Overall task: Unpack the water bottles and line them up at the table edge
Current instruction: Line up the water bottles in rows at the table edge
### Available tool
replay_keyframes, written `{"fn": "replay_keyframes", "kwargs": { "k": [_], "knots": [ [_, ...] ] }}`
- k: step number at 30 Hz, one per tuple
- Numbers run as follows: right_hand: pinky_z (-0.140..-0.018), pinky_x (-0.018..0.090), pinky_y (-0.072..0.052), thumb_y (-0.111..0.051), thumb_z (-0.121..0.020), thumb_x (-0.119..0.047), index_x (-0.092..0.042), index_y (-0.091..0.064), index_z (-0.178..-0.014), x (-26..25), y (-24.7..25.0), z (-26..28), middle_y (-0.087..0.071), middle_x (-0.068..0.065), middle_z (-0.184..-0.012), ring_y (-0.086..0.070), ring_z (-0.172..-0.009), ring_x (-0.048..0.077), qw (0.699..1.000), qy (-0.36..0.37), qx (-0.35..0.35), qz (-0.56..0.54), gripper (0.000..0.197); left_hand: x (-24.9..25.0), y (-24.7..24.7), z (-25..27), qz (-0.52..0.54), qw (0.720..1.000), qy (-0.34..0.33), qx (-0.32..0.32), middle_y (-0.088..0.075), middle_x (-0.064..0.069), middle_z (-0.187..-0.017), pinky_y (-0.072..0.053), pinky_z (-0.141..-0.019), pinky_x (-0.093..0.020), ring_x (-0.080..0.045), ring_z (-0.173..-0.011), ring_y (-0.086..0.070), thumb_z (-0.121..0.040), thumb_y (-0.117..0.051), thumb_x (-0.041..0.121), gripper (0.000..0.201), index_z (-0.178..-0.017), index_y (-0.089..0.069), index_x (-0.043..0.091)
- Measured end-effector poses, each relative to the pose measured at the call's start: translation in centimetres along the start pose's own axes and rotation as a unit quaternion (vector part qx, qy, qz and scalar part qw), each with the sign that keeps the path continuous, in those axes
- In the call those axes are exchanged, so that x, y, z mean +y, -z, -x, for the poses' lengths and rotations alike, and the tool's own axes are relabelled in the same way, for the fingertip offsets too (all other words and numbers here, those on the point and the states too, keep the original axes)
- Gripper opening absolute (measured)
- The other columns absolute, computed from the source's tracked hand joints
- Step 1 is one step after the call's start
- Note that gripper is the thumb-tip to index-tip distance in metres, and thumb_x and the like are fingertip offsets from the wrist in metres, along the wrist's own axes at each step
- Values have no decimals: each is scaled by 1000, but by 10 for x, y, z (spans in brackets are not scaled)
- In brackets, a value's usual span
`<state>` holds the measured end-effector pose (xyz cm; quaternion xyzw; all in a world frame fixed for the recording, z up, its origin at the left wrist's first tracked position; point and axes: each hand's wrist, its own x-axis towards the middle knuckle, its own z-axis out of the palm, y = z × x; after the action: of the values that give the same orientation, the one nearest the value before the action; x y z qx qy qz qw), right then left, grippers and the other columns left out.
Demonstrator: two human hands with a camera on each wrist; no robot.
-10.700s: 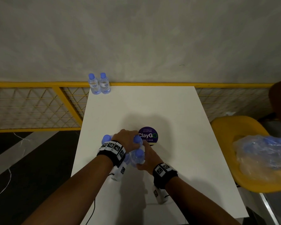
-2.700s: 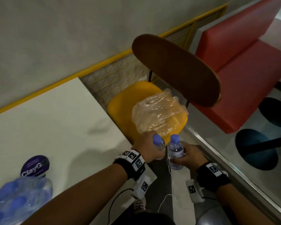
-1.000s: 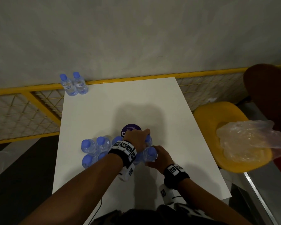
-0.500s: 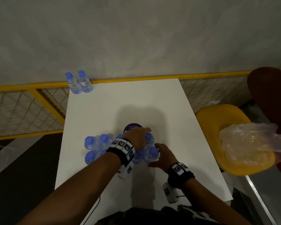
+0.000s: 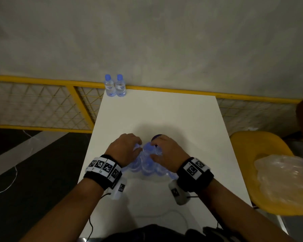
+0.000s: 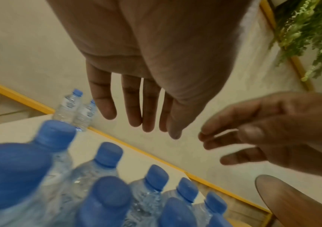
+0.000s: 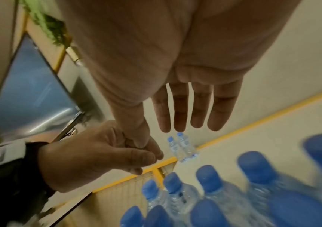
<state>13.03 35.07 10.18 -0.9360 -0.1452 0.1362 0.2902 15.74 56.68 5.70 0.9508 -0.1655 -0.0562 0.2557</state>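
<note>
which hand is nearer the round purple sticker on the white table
Right. The right hand overlaps the round purple sticker at its near edge; the left hand sits further left, beyond the blue-capped bottle cluster.

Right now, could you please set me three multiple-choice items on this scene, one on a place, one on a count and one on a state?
1. Where do the two lined-up bottles stand on the white table?
A. at its far left corner by the yellow rail
B. at its near right corner
C. at its centre

2. How many bottles stand at that far edge?
A. five
B. two
C. none

3. How are the fingers of the left hand and right hand?
A. straight over the bottle cluster, gripping nothing
B. each clenched round a lifted bottle
C. flat under the table

Answers:
1 A, the head view shows the pair against the rail.
2 B, two blue caps show there.
3 A, both wrist views show extended fingers above the caps.
</note>
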Motion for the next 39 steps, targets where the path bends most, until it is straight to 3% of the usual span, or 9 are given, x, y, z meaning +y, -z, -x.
{"fn": "replay_keyframes", "kwargs": {
  "k": [7,10,14,17,20,23,25,33,39],
  "knots": [
    [-94,43,-50,-60,-88,-17,-20,-66,-119,-66,-27,-86,-59,13,-119,-59,-108,32,986,54,-114,114,32,-36,0,42,-31,987,149,-49,-67,1,-118,-53,-96,-38,-23,-109,-65,-85,-70,45,36,-120,-65,35],
    [-87,38,-52,-62,-85,-19,-24,-69,-109,-78,-47,-115,-62,9,-115,-61,-108,32,972,55,-152,172,25,-44,-4,52,-38,986,153,-55,-65,0,-121,-52,-93,-34,-25,-109,-65,-89,-69,41,37,-124,-63,31],
    [-101,34,-43,-63,-89,-27,-22,-61,-129,-77,-71,-143,-52,6,-138,-51,-125,28,961,41,-182,206,40,-48,-11,57,-31,987,144,-57,-62,-2,-130,-53,-96,-37,-28,-114,-64,-91,-68,36,49,-138,-56,30],
    [-62,17,-35,-65,-82,-27,-25,-59,-79,-70,-83,-152,-58,3,-100,-59,-88,25,955,42,-186,226,7,-50,-16,55,2,986,156,-54,-67,-3,-123,-52,-93,-35,-27,-108,-67,-92,-68,34,41,-131,-59,24],
    [-58,19,-35,-64,-80,-23,-25,-44,-63,-57,-96,-160,-51,-5,-82,-61,-76,22,958,57,-171,225,26,-59,-16,53,-5,987,152,-48,-66,-2,-114,-49,-86,-31,-26,-102,-67,-91,-68,33,29,-117,-63,22],
    [-67,27,-44,-64,-84,-17,-14,-64,-89,-60,-86,-166,-62,9,-97,-65,-85,29,956,77,-161,231,5,-71,-4,49,-18,987,158,-30,-64,-1,-108,-53,-85,-34,-25,-97,-66,-90,-70,30,22,-111,-65,23],
    [-70,28,-45,-63,-87,-17,-7,-66,-102,-58,-73,-176,-62,13,-106,-64,-92,33,959,80,-147,230,18,-80,12,41,13,986,166,-2,-65,-2,-104,-55,-85,-36,-27,-94,-67,-89,-72,25,16,-104,-69,20],
    [-85,38,-56,-72,-80,-28,-15,-69,-106,-53,-6,-251,-68,9,-108,-65,-96,29,991,3,-46,124,29,-137,82,-70,17,986,159,52,-67,-18,-109,-53,-88,-45,-39,-103,-64,-87,-74,15,22,-107,-72,7],
    [-77,30,-51,-71,-82,-23,-9,-70,-102,-46,4,-329,-68,12,-103,-66,-92,30,994,-39,-14,99,24,-173,103,-179,-16,984,171,43,-65,-17,-107,-52,-85,-42,-38,-100,-64,-88,-74,24,20,-102,-71,10]
  ]
}}
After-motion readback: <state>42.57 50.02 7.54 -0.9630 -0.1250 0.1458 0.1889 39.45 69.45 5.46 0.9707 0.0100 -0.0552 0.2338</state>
